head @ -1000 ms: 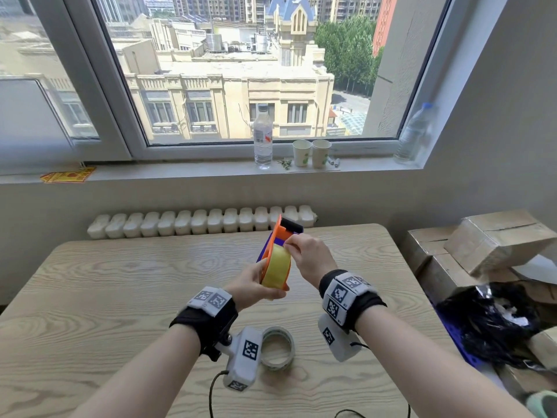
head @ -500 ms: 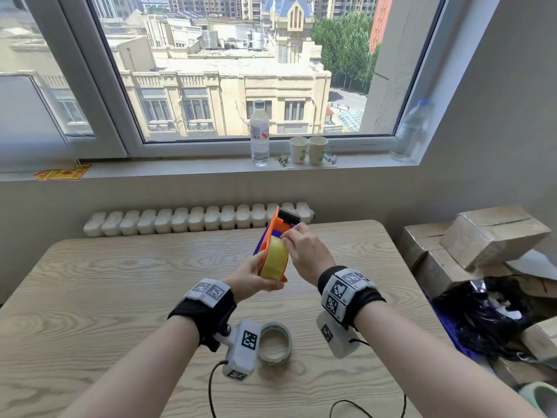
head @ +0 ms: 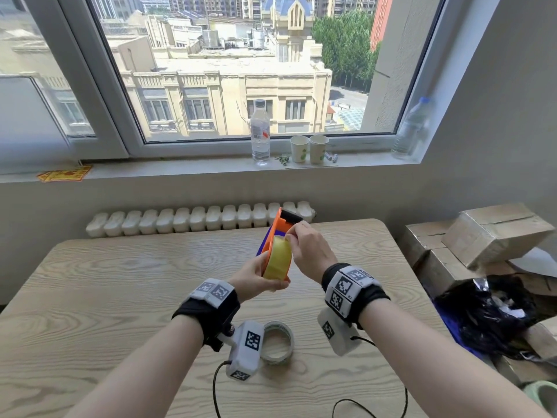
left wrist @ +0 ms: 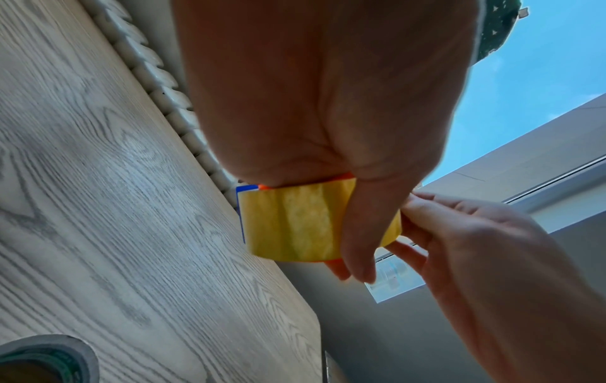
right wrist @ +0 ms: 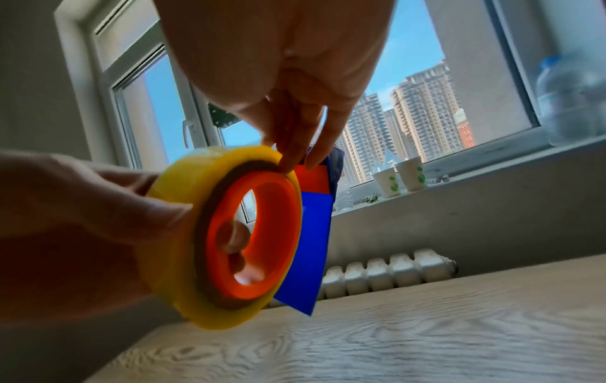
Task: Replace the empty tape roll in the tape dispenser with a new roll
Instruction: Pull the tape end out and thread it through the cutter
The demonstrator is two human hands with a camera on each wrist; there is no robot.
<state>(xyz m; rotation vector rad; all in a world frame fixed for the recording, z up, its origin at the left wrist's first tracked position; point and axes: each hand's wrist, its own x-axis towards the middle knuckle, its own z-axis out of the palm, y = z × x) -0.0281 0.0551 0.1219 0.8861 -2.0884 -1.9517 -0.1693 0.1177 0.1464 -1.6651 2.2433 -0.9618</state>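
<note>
My left hand [head: 259, 277] grips the orange and blue tape dispenser [head: 278, 227] with a full yellow tape roll [head: 277, 257] seated on its orange hub [right wrist: 262, 233], held above the table. The left thumb lies across the roll's face [left wrist: 295, 225], and fingers show through the hub. My right hand [head: 304, 245] pinches at the roll's upper edge with thumb and fingertips [right wrist: 295, 155], where the tape end lies. The empty grey roll core [head: 278, 342] rests flat on the table below my left wrist, also seen as the core [left wrist: 42, 357].
A wooden table [head: 105, 297] spans the view, with a white ribbed strip [head: 193, 221] along its far edge. The windowsill holds a water bottle [head: 260, 134], two paper cups [head: 309, 149] and another bottle [head: 413, 128]. Cardboard boxes [head: 488, 233] and a black bag [head: 488, 315] lie right.
The view has shifted slightly. My right hand's fingers have moved down from the dispenser's top to the yellow roll's upper edge. My left hand keeps its grip.
</note>
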